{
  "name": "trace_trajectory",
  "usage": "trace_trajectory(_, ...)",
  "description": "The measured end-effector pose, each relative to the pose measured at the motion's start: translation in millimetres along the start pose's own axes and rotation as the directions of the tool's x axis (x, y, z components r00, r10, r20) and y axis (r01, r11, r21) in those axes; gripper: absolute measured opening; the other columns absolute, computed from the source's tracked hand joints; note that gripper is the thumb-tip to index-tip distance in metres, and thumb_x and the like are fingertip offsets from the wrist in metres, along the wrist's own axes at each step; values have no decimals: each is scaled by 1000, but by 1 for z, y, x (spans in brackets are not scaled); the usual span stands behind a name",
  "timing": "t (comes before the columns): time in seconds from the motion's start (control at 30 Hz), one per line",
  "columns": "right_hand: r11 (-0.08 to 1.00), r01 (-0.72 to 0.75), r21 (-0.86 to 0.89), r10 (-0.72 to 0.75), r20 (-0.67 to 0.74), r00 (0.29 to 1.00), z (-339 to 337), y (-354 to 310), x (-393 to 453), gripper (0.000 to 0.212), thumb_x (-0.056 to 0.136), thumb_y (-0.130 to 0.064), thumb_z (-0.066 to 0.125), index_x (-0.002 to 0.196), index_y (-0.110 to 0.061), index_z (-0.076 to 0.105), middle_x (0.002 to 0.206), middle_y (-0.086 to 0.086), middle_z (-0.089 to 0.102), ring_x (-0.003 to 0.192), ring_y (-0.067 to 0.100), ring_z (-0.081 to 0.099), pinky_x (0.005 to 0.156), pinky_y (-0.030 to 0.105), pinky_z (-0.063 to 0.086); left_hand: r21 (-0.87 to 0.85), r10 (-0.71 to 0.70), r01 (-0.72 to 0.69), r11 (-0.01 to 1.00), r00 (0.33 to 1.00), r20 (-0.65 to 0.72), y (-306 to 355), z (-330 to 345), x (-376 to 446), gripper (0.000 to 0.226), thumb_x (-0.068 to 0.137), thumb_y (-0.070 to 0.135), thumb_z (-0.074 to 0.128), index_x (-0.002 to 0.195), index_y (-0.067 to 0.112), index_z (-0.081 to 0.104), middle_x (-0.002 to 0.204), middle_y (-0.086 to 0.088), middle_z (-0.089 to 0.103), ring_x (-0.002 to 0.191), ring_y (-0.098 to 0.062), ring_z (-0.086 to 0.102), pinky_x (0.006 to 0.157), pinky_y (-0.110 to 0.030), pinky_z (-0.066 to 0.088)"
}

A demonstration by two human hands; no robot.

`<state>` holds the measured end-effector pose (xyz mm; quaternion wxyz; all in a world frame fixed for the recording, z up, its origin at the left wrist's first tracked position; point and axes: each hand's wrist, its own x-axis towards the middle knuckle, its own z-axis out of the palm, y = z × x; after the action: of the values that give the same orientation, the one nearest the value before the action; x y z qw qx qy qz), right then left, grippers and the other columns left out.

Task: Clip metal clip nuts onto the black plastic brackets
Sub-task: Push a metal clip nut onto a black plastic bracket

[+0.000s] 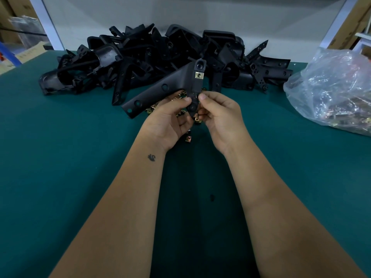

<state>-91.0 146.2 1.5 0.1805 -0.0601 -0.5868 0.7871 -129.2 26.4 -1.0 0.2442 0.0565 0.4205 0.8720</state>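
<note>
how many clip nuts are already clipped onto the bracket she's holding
1 that shows: a clip nut sits on the upper arm of the held bracket, just below its top hole. The left hand and right hand cover the lower part, so another may be hidden.

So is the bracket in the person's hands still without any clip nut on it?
No, a brass-coloured clip nut already sits on the upper arm of the black bracket that the left hand and right hand hold.

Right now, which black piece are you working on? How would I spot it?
Look in front of the big pile of black brackets on the green table. Both hands hold one bracket up; only it has a shiny metal clip nut near its top.
</note>
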Motion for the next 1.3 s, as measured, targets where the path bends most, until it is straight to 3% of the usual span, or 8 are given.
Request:
trace_trajectory(0.23,999,-27,-29,27,22,999,0,-1,0,15,93,-5,61,82,-12,68,68,-1,60,61,9,47,60,23,41,93,-1,-1,996,1000,25,-2,-2,2,5,92,21,63,92,17,66,85,2,68,73,-14,64,60,-20,51)
trace_trajectory(0.33,997,-30,-73,34,50,998,1,-1,-1,16,95,-6,58,82,-11,67,66,-2,59,59,8,46,58,22,41,125,6,-5,992,1000,-5,-2,-2,2,30,90,36,66,110,13,65,89,0,69,72,-12,67,60,-22,54)
trace_trajectory(0.5,997,-35,-67,36,21,999,9,-2,-4,23,97,-6,55,77,-13,66,63,-5,60,56,5,48,60,22,41,61,18,-17,998,1000,-10,-3,1,2,68,71,38,73,129,5,61,96,-5,72,75,-14,71,64,-24,56)
trace_trajectory(0.67,998,-55,-14,54,-34,998,17,-1,-6,24,97,-5,56,75,-12,64,58,-11,63,52,-3,54,55,15,44,26,47,-47,999,999,-10,-7,0,6,45,72,35,72,107,7,67,91,-6,75,79,-17,73,69,-27,59)
trace_trajectory(0.83,996,-85,14,86,-86,993,21,-3,-6,28,95,-4,59,69,-15,61,53,-12,60,47,-3,52,53,16,43,49,98,-96,994,994,-43,-7,2,4,17,92,27,65,95,11,69,85,-5,76,75,-16,74,62,-26,58)
trace_trajectory(1.03,987,-146,72,153,-111,982,26,-4,-9,27,94,-5,61,69,-16,62,76,2,63,78,17,56,78,32,47,78,215,-207,975,971,-103,-11,6,3,8,93,21,67,100,16,68,92,-3,77,85,-18,75,67,-31,59)
trace_trajectory(1.2,989,-129,71,137,-113,984,29,-6,-9,24,94,-5,60,72,-14,62,78,4,63,76,19,57,71,29,50,82,217,-211,974,973,-76,-11,6,2,24,92,24,66,72,22,79,88,-2,77,81,-15,75,66,-27,58)
trace_trajectory(1.3,993,-115,16,116,-108,987,28,-6,-10,25,95,-4,58,73,-15,60,65,-5,61,58,4,55,57,17,44,39,139,-136,990,986,-96,-8,4,4,16,92,23,65,86,11,73,83,-5,76,75,-15,74,62,-26,58)
